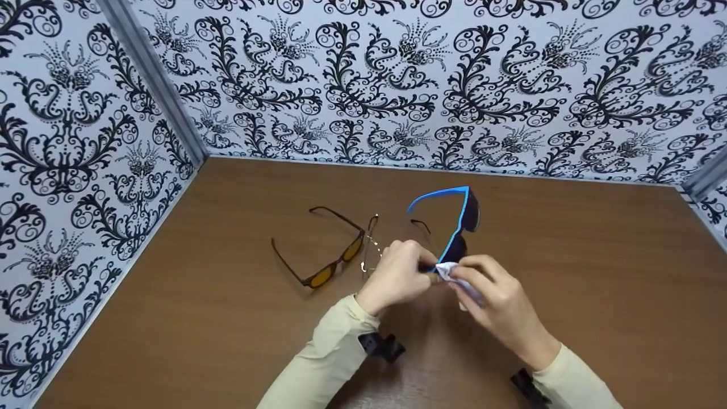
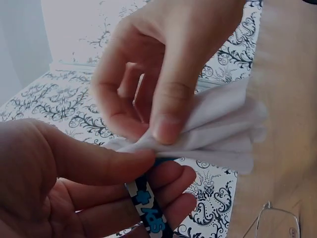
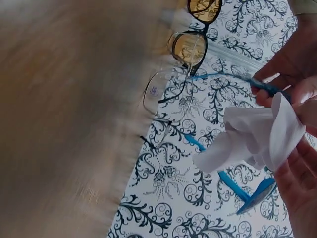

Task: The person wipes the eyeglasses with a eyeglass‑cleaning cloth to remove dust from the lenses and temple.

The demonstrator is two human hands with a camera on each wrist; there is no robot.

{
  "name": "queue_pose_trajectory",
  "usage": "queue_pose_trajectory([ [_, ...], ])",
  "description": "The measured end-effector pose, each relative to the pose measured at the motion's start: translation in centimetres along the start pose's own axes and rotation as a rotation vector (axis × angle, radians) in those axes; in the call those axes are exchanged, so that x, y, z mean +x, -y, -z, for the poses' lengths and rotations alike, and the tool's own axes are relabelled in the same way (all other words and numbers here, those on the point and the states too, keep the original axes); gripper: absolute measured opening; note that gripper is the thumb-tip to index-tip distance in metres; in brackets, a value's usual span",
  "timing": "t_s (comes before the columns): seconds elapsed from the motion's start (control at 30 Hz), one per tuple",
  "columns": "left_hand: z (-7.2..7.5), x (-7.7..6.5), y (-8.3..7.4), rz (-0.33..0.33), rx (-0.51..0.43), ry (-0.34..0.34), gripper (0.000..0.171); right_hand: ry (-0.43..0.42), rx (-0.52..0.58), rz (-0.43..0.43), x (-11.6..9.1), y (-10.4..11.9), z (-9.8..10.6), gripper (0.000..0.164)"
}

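1. Covered nearest by cream sleeves (image 1: 318, 352) of smooth, stretchy-looking cloth, lightly creased at the elbow and cuff; fitted near both cuffs with small black mounts (image 1: 383, 345).
2. Grips the blue sunglasses (image 1: 471, 213) with the left hand (image 1: 400, 272): thumb pressed down over one temple, fingers curled beneath it.
3. Pinches a white cloth (image 3: 252, 136) with the right hand (image 1: 500, 301), thumb against bent fingers, right beside the left thumb and up against the gripped temple.
4. Looks thin and soft in the cloth, gathered into folds at the pinch and fanning loosely outward.
5. Held just beyond the fingers, above the table: the sunglasses, bright blue and glossy along the frame, dark in the lenses, with the far temple unfolded and curving left. Printed on the gripped temple with blue and white lettering over dark.
6. Lying near the left hand, partly hidden by it: wire-rimmed glasses (image 3: 154, 91), thin, metallic, clear-lensed.
7. Just left of those, resting with temples spread: amber-lensed glasses (image 1: 322, 277), rounded, dark-framed. Cannot tell whether touching the wire pair.
8. Spread beneath everything: a brown wood-grain table (image 1: 187, 272), faintly shiny.
9. Farthest back: white walls (image 1: 363, 74) patterned with black scrolls and florals, joined by a grey ribbed post (image 1: 159, 79).
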State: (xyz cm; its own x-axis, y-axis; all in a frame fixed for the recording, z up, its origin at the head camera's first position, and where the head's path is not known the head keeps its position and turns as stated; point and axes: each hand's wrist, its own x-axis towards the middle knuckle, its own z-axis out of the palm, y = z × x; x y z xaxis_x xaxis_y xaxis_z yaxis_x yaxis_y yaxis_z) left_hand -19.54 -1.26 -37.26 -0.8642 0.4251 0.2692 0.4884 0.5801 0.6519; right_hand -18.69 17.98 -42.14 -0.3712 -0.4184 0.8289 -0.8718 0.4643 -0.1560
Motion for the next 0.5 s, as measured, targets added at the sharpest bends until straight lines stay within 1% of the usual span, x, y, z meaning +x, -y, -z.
queue_pose_trajectory([
  [0.1, 0.3, 0.0, -0.1, 0.000, -0.019, 0.032, 0.005, -0.017, -0.035, -0.057, 0.3, -0.4, 0.5, 0.028],
  [0.2, 0.3, -0.1, -0.2, 0.014, -0.030, 0.058, 0.002, -0.039, -0.041, -0.126, 0.9, -0.7, 0.9, 0.030],
  [0.27, 0.2, -0.1, -0.3, 0.025, -0.039, 0.072, 0.003, -0.051, -0.045, -0.148, 1.3, -0.6, 1.0, 0.029],
  [0.37, 0.0, -0.1, -0.4, 0.032, -0.049, 0.081, 0.004, -0.078, -0.045, -0.134, 1.6, -0.1, 0.7, 0.028],
  [0.43, 0.1, -0.2, -0.4, 0.040, -0.065, 0.077, 0.004, -0.088, -0.042, -0.096, 1.5, 0.4, 0.4, 0.027],
  [0.5, 0.3, -0.2, -0.2, 0.049, -0.089, 0.066, 0.004, -0.077, -0.035, -0.051, 1.3, 0.8, 0.2, 0.027],
])
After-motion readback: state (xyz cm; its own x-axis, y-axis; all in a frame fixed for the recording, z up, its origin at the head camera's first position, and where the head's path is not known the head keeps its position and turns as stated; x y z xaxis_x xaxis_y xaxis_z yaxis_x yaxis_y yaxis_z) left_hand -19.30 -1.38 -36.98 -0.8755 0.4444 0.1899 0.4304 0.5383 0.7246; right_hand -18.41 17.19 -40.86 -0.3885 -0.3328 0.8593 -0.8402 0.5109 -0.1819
